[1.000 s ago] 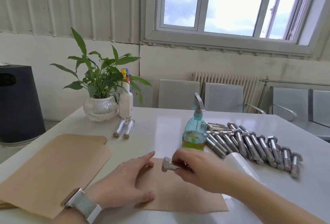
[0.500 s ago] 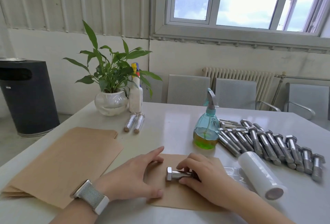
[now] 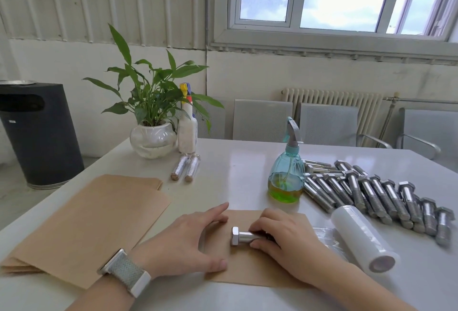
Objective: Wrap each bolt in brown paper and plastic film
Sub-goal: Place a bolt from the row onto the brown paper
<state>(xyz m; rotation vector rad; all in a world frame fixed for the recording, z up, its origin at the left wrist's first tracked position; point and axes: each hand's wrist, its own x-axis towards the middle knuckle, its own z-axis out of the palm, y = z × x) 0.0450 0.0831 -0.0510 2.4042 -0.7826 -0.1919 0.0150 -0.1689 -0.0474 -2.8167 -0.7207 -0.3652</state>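
Observation:
A steel hex bolt (image 3: pixel 241 236) lies on a single brown paper sheet (image 3: pixel 250 272) in front of me, head pointing left. My right hand (image 3: pixel 282 241) is closed over its shank, hiding the threaded end. My left hand (image 3: pixel 184 242) rests flat on the sheet's left edge, fingers spread, holding nothing. A stack of brown paper (image 3: pixel 86 224) lies to the left. A roll of plastic film (image 3: pixel 363 240) lies to the right with a loose length spread beside it. Several bare bolts (image 3: pixel 371 194) are lined up at the right. Two wrapped bolts (image 3: pixel 186 170) lie near the plant.
A teal spray bottle (image 3: pixel 287 172) with green liquid stands behind the sheet. A potted plant (image 3: pixel 151 122) and a white spray bottle (image 3: pixel 187 127) stand at the far left of the white table (image 3: pixel 235 167). Grey chairs and a black bin (image 3: pixel 37 132) surround the table.
My right hand brought the bolt down from just above the sheet and laid it on the paper. My left hand stayed on the sheet. The camera view shifted slightly.

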